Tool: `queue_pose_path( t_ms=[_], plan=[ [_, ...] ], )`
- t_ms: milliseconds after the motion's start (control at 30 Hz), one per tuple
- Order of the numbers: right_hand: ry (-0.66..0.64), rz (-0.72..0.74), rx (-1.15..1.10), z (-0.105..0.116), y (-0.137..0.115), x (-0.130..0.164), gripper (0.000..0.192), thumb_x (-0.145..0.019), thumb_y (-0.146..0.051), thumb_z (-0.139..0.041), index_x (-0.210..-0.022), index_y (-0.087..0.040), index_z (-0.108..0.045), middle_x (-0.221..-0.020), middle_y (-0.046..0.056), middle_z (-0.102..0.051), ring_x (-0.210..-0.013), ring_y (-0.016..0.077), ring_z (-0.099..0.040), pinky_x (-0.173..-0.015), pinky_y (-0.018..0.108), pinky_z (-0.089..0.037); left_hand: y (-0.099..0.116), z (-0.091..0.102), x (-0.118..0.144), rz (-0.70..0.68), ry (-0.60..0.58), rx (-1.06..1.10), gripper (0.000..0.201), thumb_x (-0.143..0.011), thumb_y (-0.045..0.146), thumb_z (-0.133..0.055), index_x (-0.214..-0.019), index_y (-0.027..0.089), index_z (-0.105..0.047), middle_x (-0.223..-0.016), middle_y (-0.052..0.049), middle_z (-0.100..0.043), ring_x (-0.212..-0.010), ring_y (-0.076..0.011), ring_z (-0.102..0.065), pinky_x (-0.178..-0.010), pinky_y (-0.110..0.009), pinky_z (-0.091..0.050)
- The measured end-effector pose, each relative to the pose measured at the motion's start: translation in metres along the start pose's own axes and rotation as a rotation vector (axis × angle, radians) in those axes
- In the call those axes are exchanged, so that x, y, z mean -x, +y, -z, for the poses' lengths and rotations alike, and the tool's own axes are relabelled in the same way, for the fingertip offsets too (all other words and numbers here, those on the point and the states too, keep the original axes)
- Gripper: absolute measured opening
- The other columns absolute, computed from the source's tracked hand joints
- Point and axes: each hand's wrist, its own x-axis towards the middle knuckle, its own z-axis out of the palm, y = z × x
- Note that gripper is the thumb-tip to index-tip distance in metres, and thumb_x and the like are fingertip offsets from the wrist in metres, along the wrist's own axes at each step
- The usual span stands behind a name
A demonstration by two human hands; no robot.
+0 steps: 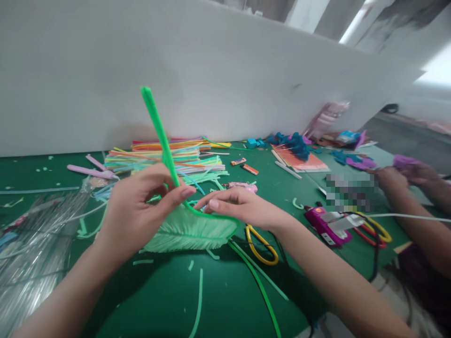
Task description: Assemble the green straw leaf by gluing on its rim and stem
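Observation:
My left hand (141,206) pinches a bright green pipe cleaner (158,126) between thumb and fingers; its free end sticks up and to the left. The pipe cleaner bends around the edge of a pale green fringed leaf shape (190,232) held just above the green table. My right hand (239,206) presses the pipe cleaner against the leaf's upper edge with its fingertips. Yellow-handled scissors (260,246) lie under my right wrist.
A pile of coloured pipe cleaners (169,157) lies behind my hands by the white wall. Clear plastic sleeves (31,244) lie at left. A magenta glue gun (326,225) with cable sits at right. Another person's arms (416,202) work at far right among blue and purple scraps (296,143).

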Motion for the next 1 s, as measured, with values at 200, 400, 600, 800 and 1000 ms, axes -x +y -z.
queue_pose_path(
  t_ms=[200, 400, 600, 800, 1000],
  plan=[
    [-0.122, -0.039, -0.109, 0.012, 0.011, -0.013, 0.019, -0.087, -0.039, -0.073, -0.096, -0.023, -0.080, -0.117, 0.005, -0.077, -0.110, 0.0182, -0.071, -0.097, 0.033, -0.055, -0.001, 0.000, 0.000, 0.000, -0.006, -0.004, 0.028, -0.085, 0.032, -0.070, -0.061, 0.026, -0.058, -0.059, 0.005, -0.059, -0.053, -0.0122, -0.052, -0.048, -0.028, -0.038],
    [-0.197, -0.074, -0.182, 0.015, 0.017, -0.019, 0.024, -0.083, -0.042, -0.076, -0.096, -0.021, -0.078, -0.118, 0.006, -0.076, -0.112, 0.0171, -0.069, -0.100, 0.032, -0.051, -0.001, 0.002, 0.000, 0.003, -0.008, -0.014, 0.026, -0.086, 0.032, -0.070, -0.063, 0.025, -0.060, -0.061, 0.005, -0.061, -0.054, -0.0122, -0.053, -0.049, -0.027, -0.039],
    [0.116, -0.076, -0.221, 0.010, 0.014, -0.009, 0.031, -0.091, -0.050, -0.064, -0.091, -0.019, -0.070, -0.104, 0.006, -0.075, -0.101, 0.0175, -0.070, -0.086, 0.031, -0.056, -0.001, 0.001, -0.002, 0.003, -0.017, -0.025, 0.025, -0.086, 0.033, -0.070, -0.065, 0.023, -0.061, -0.060, 0.006, -0.058, -0.051, -0.0092, -0.049, -0.046, -0.025, -0.036],
    [0.765, 0.050, 0.339, -0.013, 0.004, 0.025, 0.042, -0.101, -0.046, -0.049, -0.073, -0.020, -0.066, -0.077, 0.004, -0.071, -0.088, 0.0204, -0.070, -0.083, 0.036, -0.053, 0.001, -0.001, 0.000, 0.102, 0.000, -0.003, 0.022, -0.084, 0.036, -0.070, -0.068, 0.024, -0.061, -0.057, 0.007, -0.053, -0.047, -0.0088, -0.040, -0.043, -0.028, -0.030],
    [0.680, 0.427, 0.726, -0.055, 0.002, 0.037, 0.027, -0.091, -0.017, -0.067, -0.117, -0.020, -0.069, -0.121, 0.009, -0.072, -0.115, 0.0224, -0.064, -0.106, 0.044, -0.048, 0.002, -0.002, 0.000, 0.135, -0.018, 0.024, 0.024, -0.086, 0.039, -0.068, -0.068, 0.026, -0.060, -0.061, 0.006, -0.056, -0.049, -0.0111, -0.045, -0.048, -0.031, -0.035]
  ],
)
